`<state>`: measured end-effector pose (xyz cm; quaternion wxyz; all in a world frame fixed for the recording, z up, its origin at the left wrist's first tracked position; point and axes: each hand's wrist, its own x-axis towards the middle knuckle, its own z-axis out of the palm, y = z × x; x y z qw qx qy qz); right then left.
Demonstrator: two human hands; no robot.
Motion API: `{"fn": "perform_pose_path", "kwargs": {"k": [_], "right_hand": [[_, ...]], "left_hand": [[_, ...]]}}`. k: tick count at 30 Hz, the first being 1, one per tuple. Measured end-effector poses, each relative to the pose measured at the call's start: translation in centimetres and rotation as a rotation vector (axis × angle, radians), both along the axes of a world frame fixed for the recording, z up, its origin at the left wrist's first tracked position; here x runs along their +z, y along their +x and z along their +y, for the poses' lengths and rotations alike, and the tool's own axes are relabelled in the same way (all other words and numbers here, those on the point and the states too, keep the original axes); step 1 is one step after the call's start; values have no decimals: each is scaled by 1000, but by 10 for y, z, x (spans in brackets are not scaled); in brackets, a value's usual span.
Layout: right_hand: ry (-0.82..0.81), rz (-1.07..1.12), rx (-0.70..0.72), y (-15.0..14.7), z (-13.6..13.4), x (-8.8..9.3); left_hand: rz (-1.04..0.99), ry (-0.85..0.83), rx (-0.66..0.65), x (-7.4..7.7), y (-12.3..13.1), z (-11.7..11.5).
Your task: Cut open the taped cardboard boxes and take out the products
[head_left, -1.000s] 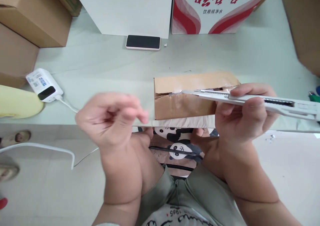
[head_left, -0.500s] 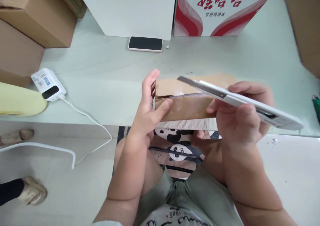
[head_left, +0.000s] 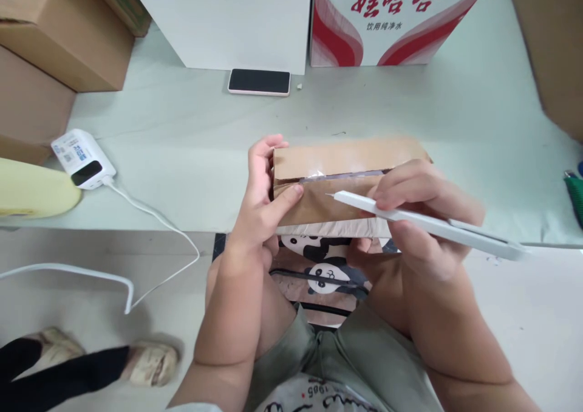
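A small brown cardboard box (head_left: pixel 346 157) is at the table's front edge, with a slit running along the seam between its flaps and clear tape over part of it. My left hand (head_left: pixel 266 196) grips the box's left end, thumb on the near face and fingers behind the end. In my right hand (head_left: pixel 426 217) is a white utility knife (head_left: pixel 410 220), held between thumb and fingers. Its blade tip points left, in front of the box's near face; whether it touches the cardboard I cannot tell. My right fingers cover the box's right part.
A phone (head_left: pixel 259 82) lies before a white box (head_left: pixel 228 20) and a red-and-white carton (head_left: pixel 387 23). Brown cartons (head_left: pixel 86 35) stand at the left, near a white device (head_left: pixel 82 158) with a cable. Another person's legs and shoes (head_left: pixel 152 363) show at lower left.
The utility knife has turned in my right hand, its blade tip now lower and seen edge-on. The box has shifted slightly left with my left hand. The other person's feet have moved right.
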<state>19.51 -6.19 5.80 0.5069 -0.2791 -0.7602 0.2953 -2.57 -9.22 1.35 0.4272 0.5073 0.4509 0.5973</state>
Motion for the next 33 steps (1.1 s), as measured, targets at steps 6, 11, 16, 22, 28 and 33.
{"fn": "perform_pose_path", "kwargs": {"k": [6,11,16,22,28,33], "right_hand": [[65,34,56,-4,0,6],[54,-6,65,-3,-1,8],[63,-50,67,-4,-1,10],[91,-101,40,-7,1,11],[86,-120,15,-7,0,11],[101,-150,-21,-8,-2,11]], "left_hand": [[8,10,5,1,1,-1],[32,20,23,2,3,-1],[22,17,17,3,3,-1],[21,24,7,2,2,0],[8,43,-12,1,2,1],[-8,34,-42,0,0,2]]}}
